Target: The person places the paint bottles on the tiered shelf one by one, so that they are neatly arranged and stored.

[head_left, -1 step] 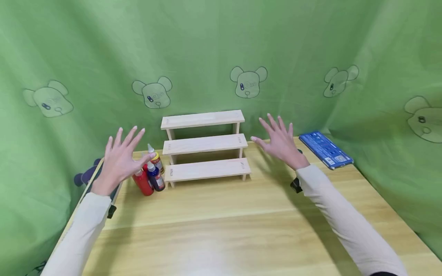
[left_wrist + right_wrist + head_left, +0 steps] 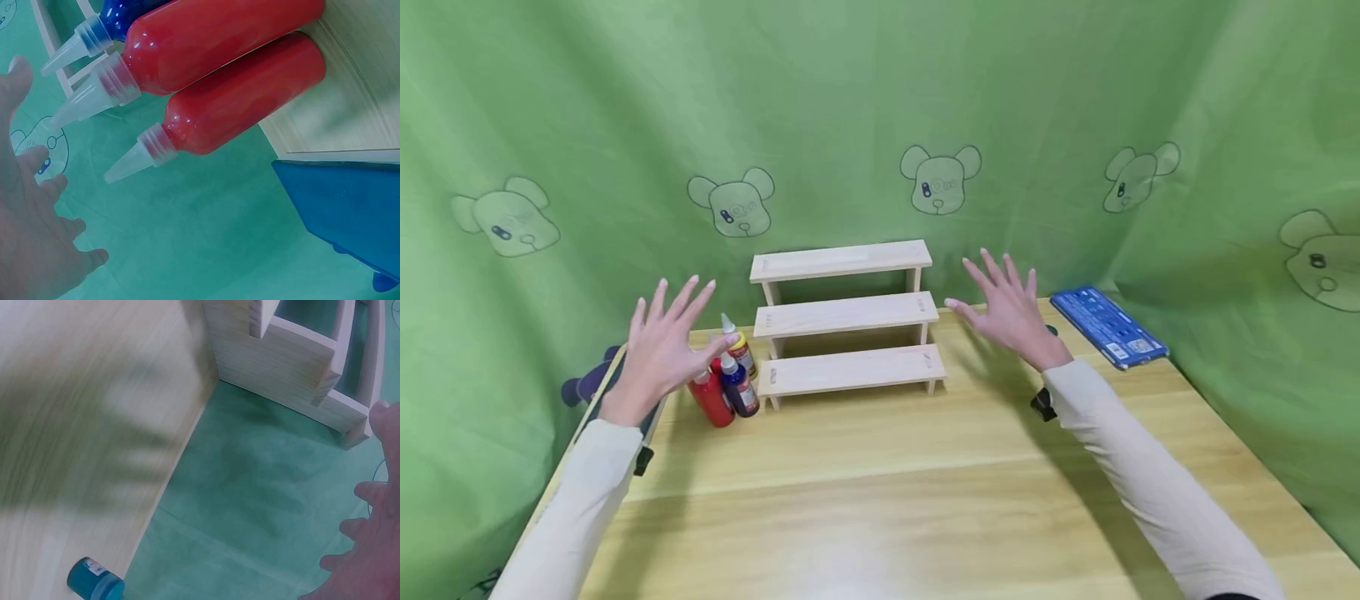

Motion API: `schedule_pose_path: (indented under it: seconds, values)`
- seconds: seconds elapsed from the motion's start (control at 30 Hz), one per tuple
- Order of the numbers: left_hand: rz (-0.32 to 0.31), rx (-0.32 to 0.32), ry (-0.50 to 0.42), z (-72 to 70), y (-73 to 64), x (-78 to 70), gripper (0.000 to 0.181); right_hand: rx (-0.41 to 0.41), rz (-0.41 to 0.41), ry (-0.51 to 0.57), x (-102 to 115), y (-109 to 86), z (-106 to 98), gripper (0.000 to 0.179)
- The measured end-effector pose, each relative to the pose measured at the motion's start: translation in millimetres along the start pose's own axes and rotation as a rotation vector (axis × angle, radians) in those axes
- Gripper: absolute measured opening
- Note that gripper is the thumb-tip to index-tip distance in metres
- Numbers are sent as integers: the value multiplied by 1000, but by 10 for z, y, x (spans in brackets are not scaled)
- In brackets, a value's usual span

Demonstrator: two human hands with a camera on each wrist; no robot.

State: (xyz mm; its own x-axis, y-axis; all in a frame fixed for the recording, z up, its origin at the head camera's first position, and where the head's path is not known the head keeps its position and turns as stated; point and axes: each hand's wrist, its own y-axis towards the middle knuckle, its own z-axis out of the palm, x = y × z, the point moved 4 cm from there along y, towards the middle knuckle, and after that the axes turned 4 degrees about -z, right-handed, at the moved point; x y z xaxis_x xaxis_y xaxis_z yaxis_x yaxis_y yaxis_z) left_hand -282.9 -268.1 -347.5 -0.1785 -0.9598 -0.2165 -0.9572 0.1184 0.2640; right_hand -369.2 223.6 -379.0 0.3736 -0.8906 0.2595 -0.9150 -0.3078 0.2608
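Note:
My left hand (image 2: 661,354) is raised with spread fingers, holding nothing. In the head view it overlaps a cluster of squeeze bottles. Among them are a red bottle (image 2: 712,400), a dark blue bottle (image 2: 741,388) and a yellow-capped bottle (image 2: 742,353). The left wrist view shows two red bottles with clear pointed nozzles beside the hand. To the right of a three-step wooden display rack (image 2: 852,369), my right hand (image 2: 1009,310) hovers with its fingers spread and nothing in it. The rack's side shows close by in the right wrist view.
A flat blue package (image 2: 1108,327) lies at the table's back right. A small teal jar (image 2: 94,578) stands near the table edge, mostly behind my right wrist in the head view. A blue panel (image 2: 344,206) is at the left edge. Green curtain (image 2: 842,108) surrounds the wooden table (image 2: 880,500).

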Motion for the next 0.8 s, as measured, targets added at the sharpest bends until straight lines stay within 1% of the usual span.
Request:
schedule_pose_path:
  seconds: [0.23, 0.4, 0.6, 0.7, 0.8]
  values:
    - [-13, -20, -42, 24, -26, 33, 91, 21, -9, -15, 25, 38, 55, 87]
    - [-19, -33, -77, 44, -28, 53, 90, 11, -17, -13, 91, 51, 59, 85]
    - [-35, -29, -77, 4, -74, 111, 91, 12, -33, -12, 183, 84, 108, 85]
    - [-28, -40, -78, -49, -77, 142, 91, -28, -46, 1, 245, 103, 86, 82]
    - [-30, -63, -97, -104, -69, 178, 90, -109, -70, 36, 331, 120, 33, 76]
